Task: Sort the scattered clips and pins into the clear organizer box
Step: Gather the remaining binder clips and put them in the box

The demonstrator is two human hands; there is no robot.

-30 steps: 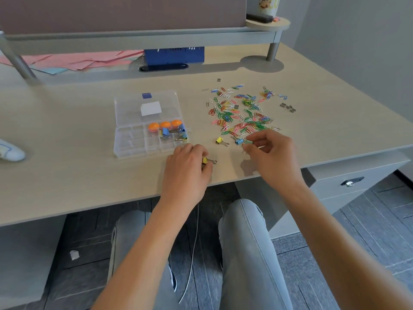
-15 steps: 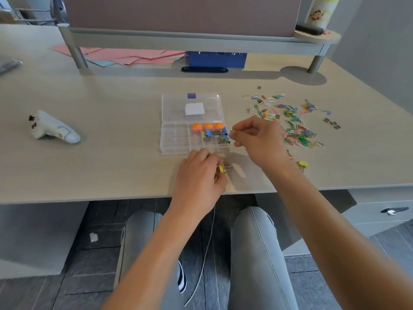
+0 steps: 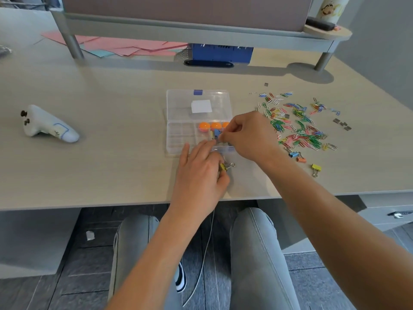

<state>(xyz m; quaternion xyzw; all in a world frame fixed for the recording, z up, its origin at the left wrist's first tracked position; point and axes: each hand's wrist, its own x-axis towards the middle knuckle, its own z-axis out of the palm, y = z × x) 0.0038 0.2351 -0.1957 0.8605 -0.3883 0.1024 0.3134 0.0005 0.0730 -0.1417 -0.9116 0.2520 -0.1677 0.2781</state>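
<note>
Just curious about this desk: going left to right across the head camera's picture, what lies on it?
White handheld device → clear organizer box → right hand over the box's right end → colourful paper clips → yellow binder clip → small grey clips.

Right of the clear organizer box [image 3: 178, 121]: three loose binder clips [image 3: 299, 158], too many paper clips [image 3: 297, 124] to count. One yellow binder clip [image 3: 225, 166] before it. Inside: three orange balls [image 3: 204, 126]
</note>
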